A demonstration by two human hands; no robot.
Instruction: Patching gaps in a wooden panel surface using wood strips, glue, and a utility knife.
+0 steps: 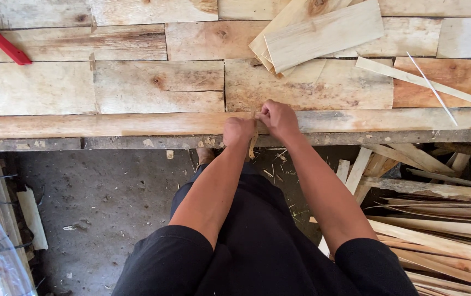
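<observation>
A thin strip of wood is pinched at the front edge of the bench, where both hands meet. The left hand is curled into a fist on the strip's upper part, and the grip of the right hand is closed on it from just above, fingers folded tight against the bench edge. The lower end of the strip is seen hanging below the edge, between the two forearms.

The bench top is made up of pale veneer sheets laid side by side in rows. Behind the hands, a small stack of cut boards is laid at an angle. To the right of it, a narrow slat is crossed by a thin white stick. At the far left, a red-handled tool is rested on the sheets, well apart from the hands.

Below the bench, a grey concrete floor is seen, and a heap of offcut strips is piled at the person's right. Nothing is placed between the hands and the strip.
</observation>
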